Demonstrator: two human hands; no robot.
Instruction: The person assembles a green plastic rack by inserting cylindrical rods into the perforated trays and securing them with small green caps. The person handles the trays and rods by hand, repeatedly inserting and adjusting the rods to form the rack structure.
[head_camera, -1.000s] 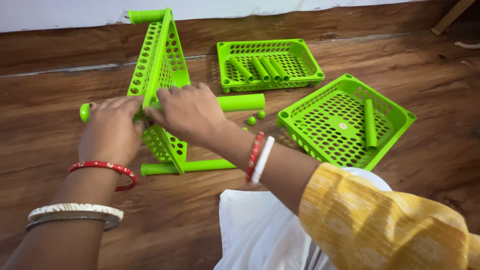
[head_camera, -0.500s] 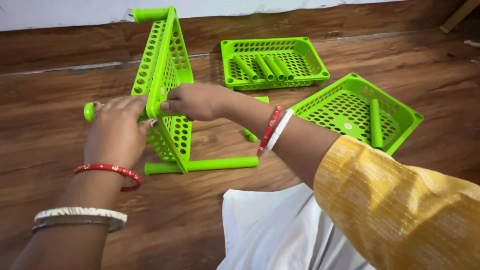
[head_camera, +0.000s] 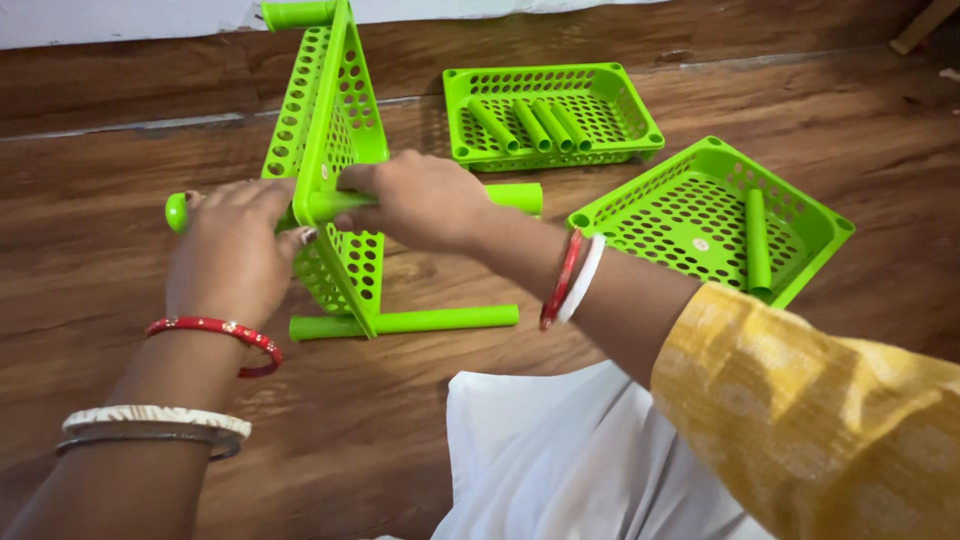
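Note:
A bright green perforated plastic tray (head_camera: 335, 150) stands on edge on the wooden floor, with green tubes fitted at its corners. My left hand (head_camera: 232, 250) grips the left end of a horizontal green tube (head_camera: 510, 196) that passes through the tray's corner. My right hand (head_camera: 420, 200) is closed over the same tube just right of the tray. Another green tube (head_camera: 430, 320) lies along the floor at the tray's lower corner. A third tube (head_camera: 295, 14) sticks out at the top.
A flat green tray (head_camera: 630, 105) holding several loose green tubes sits behind. Another green tray (head_camera: 800, 215) to the right holds one tube (head_camera: 757, 240). White cloth (head_camera: 540, 460) covers my lap. A white wall base runs along the far edge.
The upright tray and both hands sit slightly higher and closer together on the horizontal tube; my right hand has slid along the tube toward the tray's corner.

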